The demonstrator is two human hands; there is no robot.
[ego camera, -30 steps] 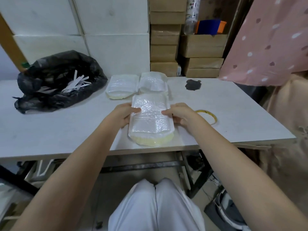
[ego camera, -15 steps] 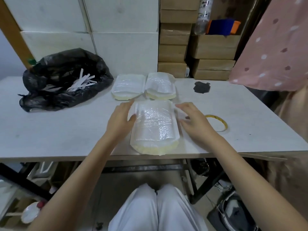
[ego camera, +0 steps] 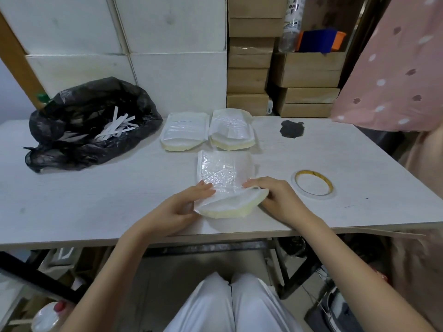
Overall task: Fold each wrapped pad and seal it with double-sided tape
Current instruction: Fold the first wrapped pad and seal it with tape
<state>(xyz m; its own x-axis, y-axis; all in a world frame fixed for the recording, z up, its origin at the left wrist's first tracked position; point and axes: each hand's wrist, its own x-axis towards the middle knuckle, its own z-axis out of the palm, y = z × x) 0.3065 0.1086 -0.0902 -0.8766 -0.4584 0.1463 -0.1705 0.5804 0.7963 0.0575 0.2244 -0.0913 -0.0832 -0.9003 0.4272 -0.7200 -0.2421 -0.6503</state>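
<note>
A long wrapped pad (ego camera: 224, 173) in clear crinkly plastic lies lengthwise on the white table (ego camera: 96, 192). Its near end is lifted and curled upward, showing a yellowish underside. My left hand (ego camera: 184, 207) grips the near left corner of that raised end. My right hand (ego camera: 275, 200) pinches the near right corner. Two other wrapped pads lie side by side behind it, one (ego camera: 184, 130) on the left and one (ego camera: 231, 130) on the right. A ring of double-sided tape (ego camera: 313, 184) lies flat to the right of my right hand.
A black plastic bag (ego camera: 91, 121) holding white paper strips sits at the back left. A dark stain (ego camera: 292, 128) marks the table at the back right. Cardboard boxes (ego camera: 306, 68) and white foam blocks (ego camera: 167, 44) stand behind; pink spotted cloth (ego camera: 395, 68) hangs at right.
Both hands slid from the pad's sides to its near end and lifted that end off the table, curling it upward. The view shifted slightly.
</note>
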